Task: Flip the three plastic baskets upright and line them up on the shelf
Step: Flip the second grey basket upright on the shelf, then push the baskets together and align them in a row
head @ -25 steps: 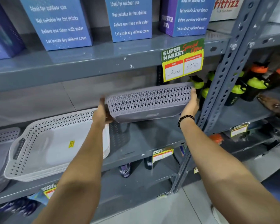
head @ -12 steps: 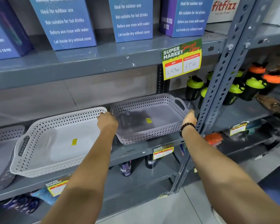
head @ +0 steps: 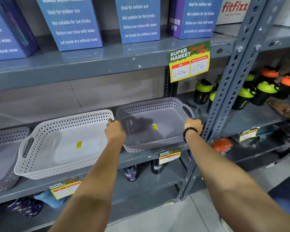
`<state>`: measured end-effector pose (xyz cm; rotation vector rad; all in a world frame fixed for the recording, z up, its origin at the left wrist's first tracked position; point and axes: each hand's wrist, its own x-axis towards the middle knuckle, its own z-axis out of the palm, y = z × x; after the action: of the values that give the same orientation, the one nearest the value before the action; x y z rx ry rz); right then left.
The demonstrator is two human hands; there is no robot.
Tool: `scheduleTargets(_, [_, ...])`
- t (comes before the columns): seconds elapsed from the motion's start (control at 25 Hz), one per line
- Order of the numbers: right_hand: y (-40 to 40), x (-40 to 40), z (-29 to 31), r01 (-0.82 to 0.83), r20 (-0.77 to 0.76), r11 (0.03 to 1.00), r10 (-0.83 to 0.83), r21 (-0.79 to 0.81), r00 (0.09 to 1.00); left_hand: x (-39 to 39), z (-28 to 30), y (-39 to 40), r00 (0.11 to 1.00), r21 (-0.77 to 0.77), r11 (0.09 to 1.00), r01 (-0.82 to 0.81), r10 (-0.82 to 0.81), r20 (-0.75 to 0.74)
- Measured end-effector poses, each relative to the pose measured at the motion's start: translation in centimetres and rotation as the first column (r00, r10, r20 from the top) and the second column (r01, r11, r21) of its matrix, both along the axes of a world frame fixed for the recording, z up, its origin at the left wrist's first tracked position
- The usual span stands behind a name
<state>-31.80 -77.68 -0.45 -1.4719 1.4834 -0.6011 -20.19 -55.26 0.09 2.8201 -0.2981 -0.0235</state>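
A lilac-grey perforated basket (head: 153, 104) sits upright on the grey metal shelf (head: 141, 157), at its right end. My left hand (head: 115, 130) grips its left rim and my right hand (head: 193, 124), with a black bead bracelet on the wrist, grips its right rim by the handle. Immediately to its left stands a white perforated basket (head: 45, 133), upright, with a yellow sticker inside. A third grey basket (head: 2, 136) shows at the far left edge, upright and partly cut off by the frame.
A perforated steel upright (head: 231, 84) stands close to the right of the lilac basket. Black shaker bottles (head: 202, 92) with green and orange lids stand behind it. Blue boxes (head: 137, 19) fill the shelf above, where a price tag (head: 189, 61) hangs. Dark bottles (head: 130, 173) stand on the lower shelf.
The lilac basket was held tilted on edge above the shelf; it has since turned upright and come down onto the shelf, with both hands staying on its rims.
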Motion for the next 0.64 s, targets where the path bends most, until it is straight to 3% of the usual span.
scheduleTargets(0.16, [0.9, 1.3, 0.7, -0.191, -0.202, 0.947, 0.141, -0.257, 0.969, 0.1, 0.1, 0.4, 1.0, -0.093, 0.996, 0.015, -0.013, 0.026])
scheduleTargets(0.28, [2.3, 3.1, 0.9, -0.325, -0.185, 0.877, 0.275, -0.354, 0.943, 0.6, 1.0, 1.3, 0.995, -0.168, 0.986, -0.024, 0.039, 0.089])
scheduleTargets(0.4, [5.2, 5.1, 1.6, -0.451, -0.098, 0.841, 0.443, -0.299, 0.891, 1.8, 1.5, 4.0, 0.98, -0.194, 0.974, -0.115, 0.144, 0.138])
scheduleTargets(0.64, [12.7, 9.4, 1.8, -0.752, -0.158, 0.641, 0.735, -0.154, 0.66, 5.2, 1.4, 16.3, 0.906, -0.185, 0.91, -0.371, 0.399, 0.141])
